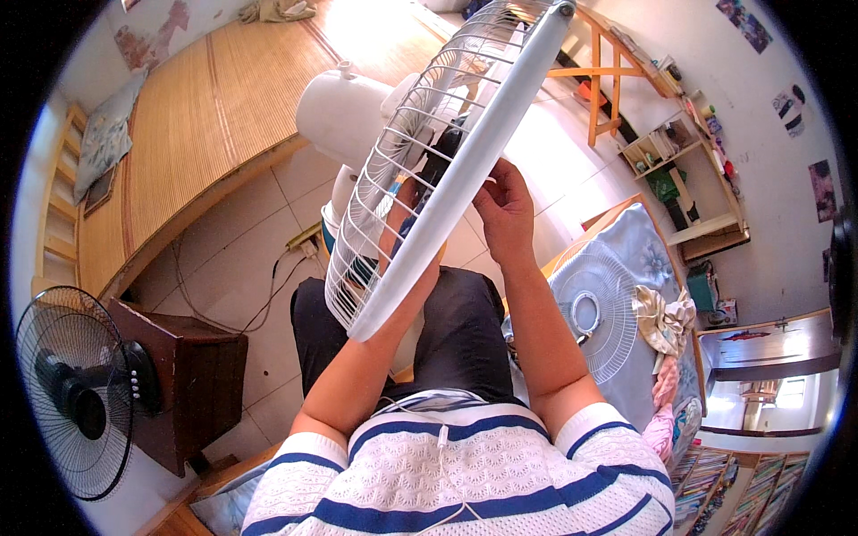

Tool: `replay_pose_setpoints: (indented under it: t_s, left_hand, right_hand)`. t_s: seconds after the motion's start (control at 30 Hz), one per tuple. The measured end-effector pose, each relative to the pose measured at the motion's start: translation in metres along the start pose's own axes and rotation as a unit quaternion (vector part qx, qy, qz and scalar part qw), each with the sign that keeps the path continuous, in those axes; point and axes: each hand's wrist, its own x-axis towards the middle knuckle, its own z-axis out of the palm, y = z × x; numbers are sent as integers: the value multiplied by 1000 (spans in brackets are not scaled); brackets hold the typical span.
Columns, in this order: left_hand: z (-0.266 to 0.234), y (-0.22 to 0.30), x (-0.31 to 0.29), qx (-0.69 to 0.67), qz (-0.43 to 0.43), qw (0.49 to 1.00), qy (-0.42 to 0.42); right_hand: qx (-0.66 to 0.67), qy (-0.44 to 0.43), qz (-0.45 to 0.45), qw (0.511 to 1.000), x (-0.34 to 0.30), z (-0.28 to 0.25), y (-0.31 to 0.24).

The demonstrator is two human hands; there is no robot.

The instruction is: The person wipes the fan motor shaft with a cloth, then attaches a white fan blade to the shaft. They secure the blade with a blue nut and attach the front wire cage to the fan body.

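Note:
A white pedestal fan stands in front of me, its wire rear guard (393, 152) and broad white rim (456, 201) tilted upward to the right. Behind the guard is the white motor housing (335, 112); dark parts show at its centre. My right hand (508, 210) is at the rim's right side, thumb and fingers pinched together by a small whitish bit I cannot make out. My left forearm passes behind the rim, and my left hand (402, 201) shows only partly through the wires, its fingers hidden. The detached round front guard (590, 313) lies to my right.
A black fan (76, 393) stands at left beside a dark wooden cabinet (210, 357). A mat-covered bed (223, 89) fills the far left. Cables and a power strip (304, 237) lie on the tiles. Crumpled clothes (663, 317) rest on the blue bedding (617, 241) at right.

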Motion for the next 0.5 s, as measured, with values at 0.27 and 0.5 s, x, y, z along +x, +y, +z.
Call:
replay_pose_setpoints:
  t_s: [0.27, 0.5]
  left_hand:
    - [1, -10, -3, 57, 36, 998, 17]
    - [-4, 14, 1, 53, -12, 998, -18]
  right_hand:
    - [25, -1, 2, 1000, 1, 4, 1]
    - [51, -5, 121, 991, 5, 3, -18]
